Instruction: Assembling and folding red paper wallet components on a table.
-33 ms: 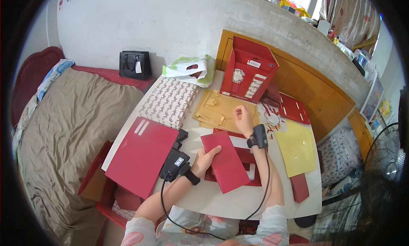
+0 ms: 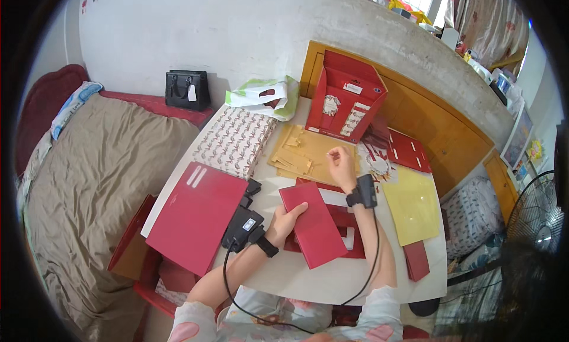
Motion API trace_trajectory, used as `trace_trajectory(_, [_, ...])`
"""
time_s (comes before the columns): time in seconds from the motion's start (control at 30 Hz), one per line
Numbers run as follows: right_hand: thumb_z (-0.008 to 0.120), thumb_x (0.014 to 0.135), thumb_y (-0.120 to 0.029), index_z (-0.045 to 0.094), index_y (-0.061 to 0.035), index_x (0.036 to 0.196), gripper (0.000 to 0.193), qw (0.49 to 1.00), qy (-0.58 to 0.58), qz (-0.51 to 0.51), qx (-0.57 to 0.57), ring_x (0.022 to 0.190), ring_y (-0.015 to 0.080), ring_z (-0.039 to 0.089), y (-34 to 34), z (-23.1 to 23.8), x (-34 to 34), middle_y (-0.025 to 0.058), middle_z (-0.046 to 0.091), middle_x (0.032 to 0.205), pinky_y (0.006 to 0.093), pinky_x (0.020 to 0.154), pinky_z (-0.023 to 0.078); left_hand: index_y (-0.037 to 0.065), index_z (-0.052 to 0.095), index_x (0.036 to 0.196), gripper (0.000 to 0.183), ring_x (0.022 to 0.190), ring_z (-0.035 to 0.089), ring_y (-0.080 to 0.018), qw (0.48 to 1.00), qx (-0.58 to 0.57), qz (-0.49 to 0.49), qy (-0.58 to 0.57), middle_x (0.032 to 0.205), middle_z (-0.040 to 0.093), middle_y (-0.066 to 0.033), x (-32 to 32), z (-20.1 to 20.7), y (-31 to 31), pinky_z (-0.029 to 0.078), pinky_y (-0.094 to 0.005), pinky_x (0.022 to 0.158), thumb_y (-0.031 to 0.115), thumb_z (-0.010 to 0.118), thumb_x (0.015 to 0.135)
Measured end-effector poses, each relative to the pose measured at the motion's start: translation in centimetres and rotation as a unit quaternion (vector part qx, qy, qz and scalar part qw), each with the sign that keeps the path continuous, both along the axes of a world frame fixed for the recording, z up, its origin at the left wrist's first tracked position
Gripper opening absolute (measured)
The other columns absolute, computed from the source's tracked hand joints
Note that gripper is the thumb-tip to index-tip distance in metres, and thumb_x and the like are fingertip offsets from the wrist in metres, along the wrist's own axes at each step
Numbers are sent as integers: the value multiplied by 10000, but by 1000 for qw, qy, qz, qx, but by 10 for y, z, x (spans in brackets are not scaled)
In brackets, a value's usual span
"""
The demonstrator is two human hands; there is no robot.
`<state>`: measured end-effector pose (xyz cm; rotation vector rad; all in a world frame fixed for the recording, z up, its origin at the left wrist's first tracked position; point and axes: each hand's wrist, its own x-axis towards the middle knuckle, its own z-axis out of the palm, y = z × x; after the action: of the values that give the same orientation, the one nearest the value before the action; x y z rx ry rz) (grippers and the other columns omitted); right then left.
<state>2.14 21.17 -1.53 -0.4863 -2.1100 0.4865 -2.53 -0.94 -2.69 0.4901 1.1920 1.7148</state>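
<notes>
Red panel [image 2: 317,232]: in the left hand [image 2: 285,220], slanting to that hand's right above the table [image 2: 332,283].
Left hand: gripping the panel by its left long edge, thumb flat on the face; the fingers beneath are hidden.
Panel weight: probably light, manageable one-handed.
Panel body: looks stiff and card-like, no sag visible; a hard squeeze might crease it.
Panel face: smooth with a slight sheen, so perhaps a little slippery and easily scuffed.
Best hold: the long edges, thumb above, fingers below; corners seem likeliest to dent.
Red piece [image 2: 339,216]: partly covered by the panel, right of the left hand; cannot tell if they touch.
Right hand [image 2: 341,167]: beyond the panel, above the tan sheets [image 2: 317,149], fingers curled; cannot tell whether they pinch something.
Yellow sheet [image 2: 412,205]: right of the right hand.
Red board [image 2: 198,217]: left of the left hand.
</notes>
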Motion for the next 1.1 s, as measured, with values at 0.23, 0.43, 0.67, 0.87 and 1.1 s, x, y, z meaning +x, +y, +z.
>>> trace_trajectory(0.23, [586, 766, -73, 551, -31, 825, 80, 981, 26, 96, -166, 687, 172, 557, -32, 20, 20, 88, 567, 745, 281, 600, 434, -36, 526, 1036, 329, 805, 592, -159, 1000, 13, -1, 14, 929, 602, -104, 2, -4, 1, 471, -276, 701, 214, 556, 824])
trace_trajectory(0.43, [549, 780, -127, 520, -50, 866, 120, 986, -145, 74, 44, 837, 291, 523, -19, -7, -2, 97, 586, 834, 377, 773, 390, -35, 509, 1056, 322, 832, 587, -163, 1000, 12, -8, 3, 952, 592, -102, 1, -1, 1, 474, -289, 724, 186, 552, 827])
trace_trajectory(0.67, [533, 759, -107, 487, -46, 918, 176, 986, -123, 108, 31, 861, 294, 543, -23, -12, -10, 113, 605, 850, 393, 754, 397, -30, 496, 1076, 316, 852, 580, -161, 1000, 18, -16, -9, 972, 582, -98, 0, 1, -3, 469, -286, 746, 161, 551, 830])
trace_trajectory(0.87, [482, 716, -20, 460, -41, 993, 279, 971, -195, 93, 101, 905, 297, 541, -19, -12, -6, 125, 611, 937, 389, 782, 406, -27, 501, 1073, 306, 859, 581, -166, 1000, 15, -16, -13, 979, 583, -105, 0, 2, -2, 471, -292, 757, 156, 546, 832])
trace_trajectory(1.1, [516, 712, -1, 464, -27, 988, 282, 993, -69, 61, 72, 920, 300, 524, -18, -5, 7, 140, 567, 950, 368, 773, 411, -32, 497, 1074, 310, 863, 580, -174, 999, 22, -22, -11, 981, 582, -106, 2, 0, 1, 472, -293, 758, 154, 547, 832])
